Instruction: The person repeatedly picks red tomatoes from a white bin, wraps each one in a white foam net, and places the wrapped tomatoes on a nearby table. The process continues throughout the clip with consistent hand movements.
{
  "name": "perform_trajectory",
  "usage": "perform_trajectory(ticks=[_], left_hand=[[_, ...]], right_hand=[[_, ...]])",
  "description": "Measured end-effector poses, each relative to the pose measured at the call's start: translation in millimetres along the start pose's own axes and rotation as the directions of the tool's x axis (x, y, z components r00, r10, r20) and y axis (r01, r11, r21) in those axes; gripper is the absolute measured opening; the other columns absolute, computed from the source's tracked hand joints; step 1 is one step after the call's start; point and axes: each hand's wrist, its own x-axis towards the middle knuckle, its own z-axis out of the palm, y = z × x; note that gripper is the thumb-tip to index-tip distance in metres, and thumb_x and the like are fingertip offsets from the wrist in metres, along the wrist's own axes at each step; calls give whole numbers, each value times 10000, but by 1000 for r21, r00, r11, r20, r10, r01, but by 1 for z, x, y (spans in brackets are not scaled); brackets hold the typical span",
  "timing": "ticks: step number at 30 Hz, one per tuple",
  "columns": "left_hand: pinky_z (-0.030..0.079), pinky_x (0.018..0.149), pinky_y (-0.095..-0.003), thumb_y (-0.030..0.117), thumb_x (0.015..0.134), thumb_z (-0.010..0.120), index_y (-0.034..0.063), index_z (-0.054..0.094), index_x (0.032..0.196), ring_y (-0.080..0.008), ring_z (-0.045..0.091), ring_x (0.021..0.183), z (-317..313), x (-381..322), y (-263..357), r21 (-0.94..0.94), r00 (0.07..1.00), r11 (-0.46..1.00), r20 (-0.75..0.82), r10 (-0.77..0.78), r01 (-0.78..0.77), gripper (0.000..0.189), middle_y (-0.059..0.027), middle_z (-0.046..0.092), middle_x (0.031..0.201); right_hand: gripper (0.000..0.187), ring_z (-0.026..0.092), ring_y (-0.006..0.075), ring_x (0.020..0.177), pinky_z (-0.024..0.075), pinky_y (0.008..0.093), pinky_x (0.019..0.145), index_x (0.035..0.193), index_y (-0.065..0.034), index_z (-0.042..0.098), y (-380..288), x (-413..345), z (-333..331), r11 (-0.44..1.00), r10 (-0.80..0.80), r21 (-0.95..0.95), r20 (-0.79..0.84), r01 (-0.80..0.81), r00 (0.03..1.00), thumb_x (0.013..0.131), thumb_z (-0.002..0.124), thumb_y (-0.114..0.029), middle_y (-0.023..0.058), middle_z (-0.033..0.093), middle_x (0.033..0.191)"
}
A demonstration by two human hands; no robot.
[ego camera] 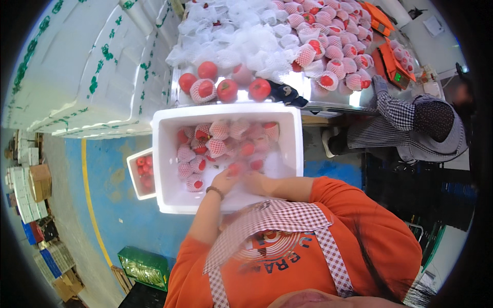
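A white foam box (228, 109) stands in front of me, with several round red fruits in foam net sleeves along its far and left sides. My left hand (224, 181) reaches over the box's near side, its fingers around a red fruit (233, 169). Beside it, my right hand (254, 182) is also inside the box, just below another netted fruit (257, 164). Haze blurs the middle of the view, so the right fingers and any grip are unclear. Bare white floor of the box (275, 163) shows right of the fruits.
Beyond the box, a metal table (306, 86) carries loose red fruits (227, 91), empty foam nets (231, 34), netted fruits (335, 52) and orange scales (393, 67). Stacked foam boxes (88, 69) rise at left. A smaller fruit box (131, 173) sits lower. A co-worker (408, 123) stands right.
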Motion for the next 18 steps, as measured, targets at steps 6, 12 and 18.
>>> perform_trajectory(ticks=[6, 12, 18], left_hand=[[497, 871, -343, 309, 831, 677, 26, 570, 1240, -233, 637, 1010, -1, 11, -18, 33, 998, 999, -52, 24, -22, 508, -134, 654, 1132], [493, 876, -347, 335, 829, 672, 8, 562, 1238, -248, 631, 1017, 0, 10, -19, 72, 999, 997, -41, -2, 5, 535, -159, 644, 1135], [492, 875, -349, 332, 830, 674, 3, 560, 1233, -245, 629, 1012, -1, 9, -16, 55, 999, 998, -38, 12, -9, 533, -158, 647, 1118]], right_hand=[[205, 586, 267, 983, 473, 419, 795, 932, -117, 687, 3, -7, -4, 942, -228, -254, 0, 220, 974, 817, 535, -193, 86, 621, 1014], [202, 639, 264, 859, 499, 399, 633, 903, -106, 709, -10, 12, -8, 912, 148, -410, 292, -16, 945, 815, 537, -166, 79, 652, 933], [232, 664, 286, 817, 530, 433, 624, 959, -65, 685, 15, 5, 2, 979, 135, -173, 168, -105, 977, 838, 530, -189, 123, 660, 996]])
